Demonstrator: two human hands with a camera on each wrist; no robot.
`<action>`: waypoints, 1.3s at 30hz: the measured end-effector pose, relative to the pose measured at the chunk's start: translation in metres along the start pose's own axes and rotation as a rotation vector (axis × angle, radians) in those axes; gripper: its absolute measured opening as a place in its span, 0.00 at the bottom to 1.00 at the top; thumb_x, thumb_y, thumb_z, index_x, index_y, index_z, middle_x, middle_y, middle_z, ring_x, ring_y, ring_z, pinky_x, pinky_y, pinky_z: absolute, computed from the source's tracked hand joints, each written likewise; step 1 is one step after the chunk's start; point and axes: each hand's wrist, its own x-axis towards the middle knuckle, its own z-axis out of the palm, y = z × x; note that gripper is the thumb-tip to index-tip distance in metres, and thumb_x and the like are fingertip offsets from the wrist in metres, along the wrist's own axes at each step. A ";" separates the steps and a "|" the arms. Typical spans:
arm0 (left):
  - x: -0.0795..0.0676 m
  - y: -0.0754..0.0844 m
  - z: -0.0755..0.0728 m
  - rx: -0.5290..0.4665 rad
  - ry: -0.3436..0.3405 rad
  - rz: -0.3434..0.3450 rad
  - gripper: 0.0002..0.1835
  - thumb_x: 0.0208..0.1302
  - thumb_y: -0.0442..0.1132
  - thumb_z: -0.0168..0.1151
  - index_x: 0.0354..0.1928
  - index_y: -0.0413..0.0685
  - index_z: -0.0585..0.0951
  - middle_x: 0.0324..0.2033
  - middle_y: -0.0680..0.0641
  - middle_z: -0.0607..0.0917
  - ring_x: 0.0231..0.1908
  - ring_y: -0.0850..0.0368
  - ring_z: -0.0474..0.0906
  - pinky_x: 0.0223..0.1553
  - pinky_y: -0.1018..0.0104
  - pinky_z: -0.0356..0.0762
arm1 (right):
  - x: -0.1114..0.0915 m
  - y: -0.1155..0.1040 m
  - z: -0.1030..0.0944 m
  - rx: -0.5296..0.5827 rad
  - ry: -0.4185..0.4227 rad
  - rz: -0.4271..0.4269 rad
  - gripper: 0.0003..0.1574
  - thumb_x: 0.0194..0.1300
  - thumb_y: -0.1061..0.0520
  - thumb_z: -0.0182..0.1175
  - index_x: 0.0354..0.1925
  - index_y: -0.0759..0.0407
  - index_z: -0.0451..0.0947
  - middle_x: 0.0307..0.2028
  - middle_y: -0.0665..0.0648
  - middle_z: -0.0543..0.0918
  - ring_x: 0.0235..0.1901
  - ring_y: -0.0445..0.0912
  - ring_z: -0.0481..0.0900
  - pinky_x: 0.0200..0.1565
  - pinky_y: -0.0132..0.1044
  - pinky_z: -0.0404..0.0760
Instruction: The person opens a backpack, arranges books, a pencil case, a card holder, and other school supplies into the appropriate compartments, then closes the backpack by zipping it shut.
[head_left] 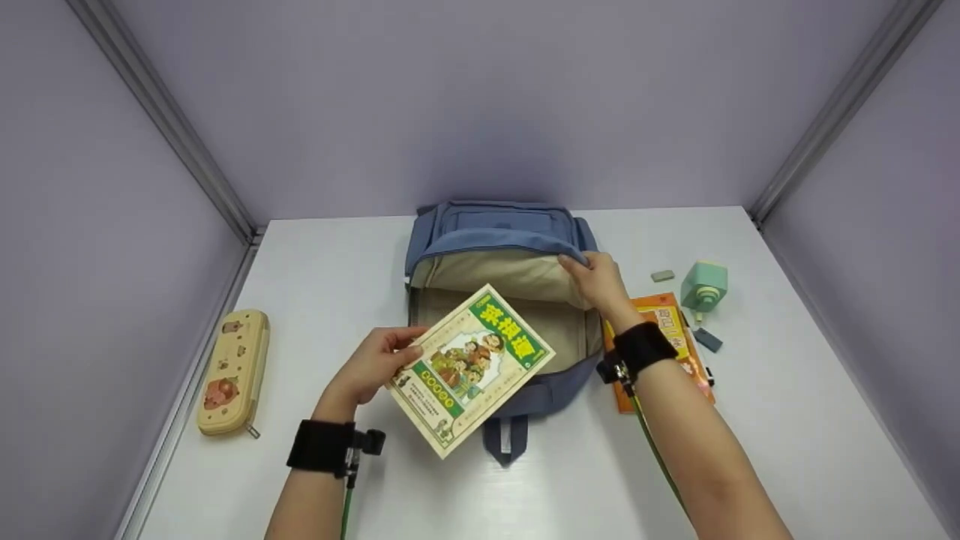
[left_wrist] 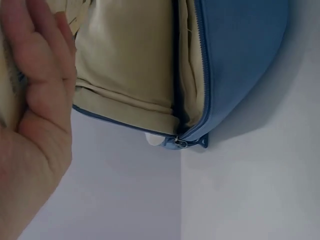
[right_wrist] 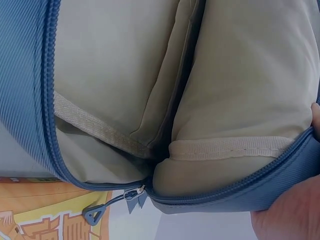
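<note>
My left hand [head_left: 376, 365] pinches the left edge of a cream book [head_left: 471, 375] with a green title band, tilted above the front of a blue backpack [head_left: 502, 217]. The backpack lies unzipped, its beige lining [right_wrist: 240, 75] showing. At the bag's right side my right hand [head_left: 600, 283] grips the rim of the raised flap. In the left wrist view the left hand [left_wrist: 37, 95] is beside the bag's opening, and only a strip of the book shows. A zipper pull [right_wrist: 94, 215] hangs at the corner of the opening in the right wrist view.
An orange book [head_left: 660, 315] lies right of the bag, partly under the right forearm. Beyond it are a green bottle-shaped object [head_left: 705, 286], a grey eraser-like block [head_left: 662, 276] and a dark block [head_left: 707, 340]. A yellow pencil case [head_left: 234, 371] lies far left. Walls enclose the white table [head_left: 315, 270].
</note>
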 end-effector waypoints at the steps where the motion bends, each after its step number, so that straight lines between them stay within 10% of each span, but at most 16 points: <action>1: 0.002 -0.003 0.002 0.008 0.008 -0.022 0.21 0.72 0.27 0.51 0.65 0.31 0.71 0.42 0.38 0.83 0.30 0.54 0.84 0.29 0.66 0.82 | 0.000 0.000 0.000 -0.001 0.001 -0.001 0.28 0.69 0.48 0.62 0.17 0.55 0.64 0.12 0.46 0.64 0.13 0.40 0.62 0.19 0.31 0.60; 9: 0.019 -0.018 0.017 -0.010 0.172 -0.172 0.20 0.72 0.28 0.50 0.63 0.28 0.72 0.36 0.39 0.82 0.25 0.57 0.81 0.24 0.68 0.79 | -0.003 0.001 -0.001 -0.038 0.006 -0.011 0.27 0.69 0.48 0.62 0.17 0.55 0.65 0.13 0.46 0.64 0.15 0.41 0.63 0.21 0.32 0.61; 17: 0.037 -0.028 0.037 -0.072 0.256 -0.157 0.22 0.75 0.30 0.47 0.66 0.25 0.66 0.46 0.32 0.81 0.36 0.53 0.82 0.33 0.66 0.80 | -0.004 0.001 0.001 -0.043 0.005 -0.038 0.27 0.69 0.49 0.62 0.17 0.54 0.65 0.12 0.45 0.63 0.15 0.41 0.62 0.21 0.32 0.60; 23: 0.040 -0.035 0.048 -0.159 0.141 -0.131 0.27 0.76 0.30 0.44 0.72 0.28 0.54 0.63 0.28 0.69 0.56 0.42 0.75 0.50 0.59 0.78 | -0.004 0.002 0.003 -0.039 -0.014 -0.036 0.27 0.69 0.47 0.62 0.17 0.54 0.66 0.12 0.46 0.65 0.14 0.41 0.64 0.21 0.32 0.62; 29: 0.034 -0.034 0.048 -0.401 -0.048 -0.177 0.35 0.69 0.18 0.43 0.75 0.34 0.48 0.65 0.29 0.66 0.53 0.36 0.77 0.45 0.47 0.80 | -0.004 0.002 0.002 -0.050 -0.008 -0.031 0.28 0.69 0.46 0.62 0.16 0.54 0.65 0.11 0.45 0.65 0.15 0.42 0.66 0.23 0.34 0.64; 39: 0.031 -0.036 0.049 -0.295 0.082 -0.183 0.30 0.69 0.19 0.45 0.72 0.31 0.54 0.52 0.27 0.75 0.42 0.42 0.83 0.41 0.52 0.83 | -0.004 0.002 0.002 -0.016 -0.017 -0.014 0.26 0.69 0.46 0.61 0.19 0.56 0.69 0.11 0.47 0.67 0.14 0.42 0.68 0.22 0.33 0.66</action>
